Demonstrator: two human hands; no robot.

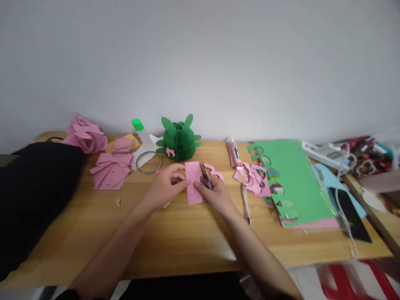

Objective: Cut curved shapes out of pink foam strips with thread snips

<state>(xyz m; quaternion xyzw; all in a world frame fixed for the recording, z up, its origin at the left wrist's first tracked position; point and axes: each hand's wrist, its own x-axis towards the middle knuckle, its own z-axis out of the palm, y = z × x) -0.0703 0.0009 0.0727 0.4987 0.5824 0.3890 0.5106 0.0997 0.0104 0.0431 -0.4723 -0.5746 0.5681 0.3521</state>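
Observation:
A rectangle of pink paper (pixel 194 192) with drawn curved lines stands upright between my two hands. My left hand (pixel 167 185) pinches its left edge between thumb and fingers. On the other side, my right hand (pixel 218 195) has its thumb pressed on the paper, and dark-bladed scissors (pixel 205 176) stick out of its grip, pointing away from me. A wavy pink offcut (pixel 213 171) lies just beyond the right hand. Behind them sits a green honeycomb paper ball (pixel 179 141) with leaf-shaped pieces and a small pink cutout (pixel 170 152) on its front.
Folded pink paper (pixel 112 173), a glue stick with green cap (pixel 137 124) and a ring (pixel 138 163) lie left. To the right are a glue tube (pixel 238 156), pink scraps (pixel 258 183), a pen (pixel 246 204) and green sheets (pixel 300 183). Black cloth (pixel 34 191) covers the left edge.

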